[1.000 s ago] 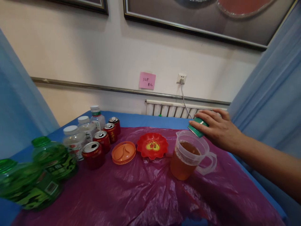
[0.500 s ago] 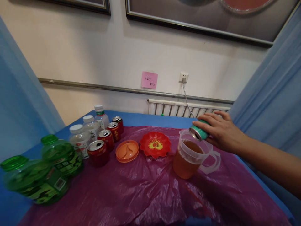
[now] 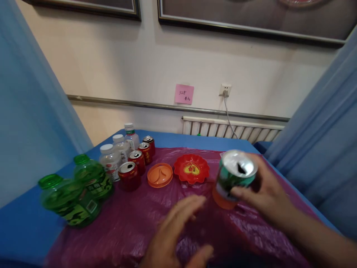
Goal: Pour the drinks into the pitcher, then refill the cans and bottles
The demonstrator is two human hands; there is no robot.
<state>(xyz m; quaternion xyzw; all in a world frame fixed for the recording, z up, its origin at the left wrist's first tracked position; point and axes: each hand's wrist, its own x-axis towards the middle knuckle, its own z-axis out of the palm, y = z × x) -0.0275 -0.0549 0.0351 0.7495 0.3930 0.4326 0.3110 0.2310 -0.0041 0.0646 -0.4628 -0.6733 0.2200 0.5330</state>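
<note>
Since the earlier frames, the right hand (image 3: pixel 266 193) has drawn the green can (image 3: pixel 234 175) back from over the jug's mouth toward the camera and turned it upright, and the left hand (image 3: pixel 175 230) has come into view low in the middle. The right hand's fingers are clamped round the can's side, the body of the can sitting between thumb and fingertips, its opened silver top facing up above the grip. The can now hides most of the clear jug (image 3: pixel 223 199) of amber drink, which stands just behind and below it on the purple plastic sheet (image 3: pixel 145 219). The left hand hovers with its fingers spread apart, holding nothing, left of the can and nearer the camera. Further left of the can lie the red dish (image 3: pixel 191 169), then the orange lid (image 3: pixel 160 175), then the row of red cans (image 3: pixel 137 163).
</note>
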